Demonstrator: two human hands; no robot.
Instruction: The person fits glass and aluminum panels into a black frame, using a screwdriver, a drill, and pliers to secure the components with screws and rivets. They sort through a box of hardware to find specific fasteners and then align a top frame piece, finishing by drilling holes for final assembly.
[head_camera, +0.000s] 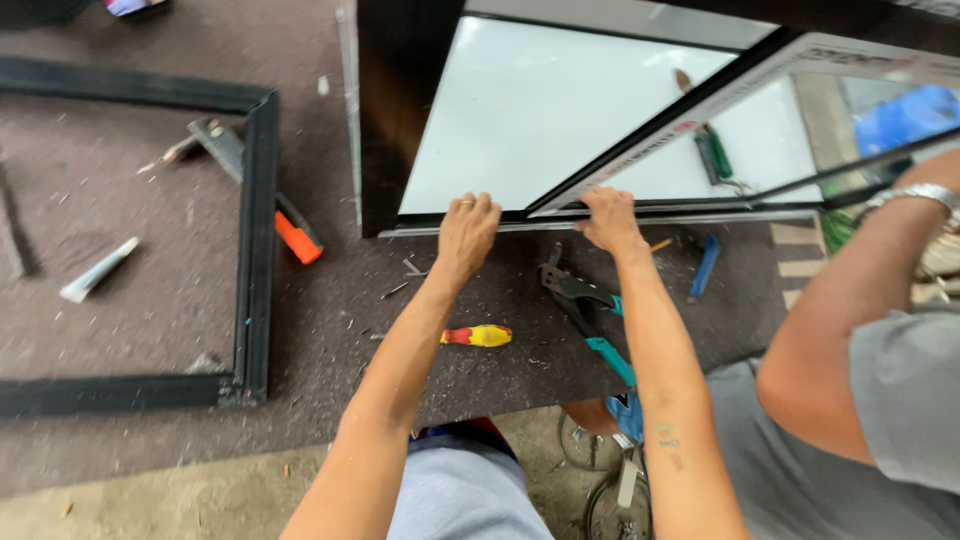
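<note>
Left hand (468, 228) and right hand (608, 218) both grasp the lower edge of the dark window frame (385, 120), fingers curled over it. Teal-handled pliers (585, 315) lie just below the right hand; a yellow-red screwdriver handle (478, 336) lies below the left.

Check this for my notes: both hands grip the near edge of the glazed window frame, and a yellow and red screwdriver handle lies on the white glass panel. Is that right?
Not quite. Both the left hand and right hand do grip the window frame, but the head view shows the screwdriver handle lying on the brown worktable, not on the glass panel.
</note>
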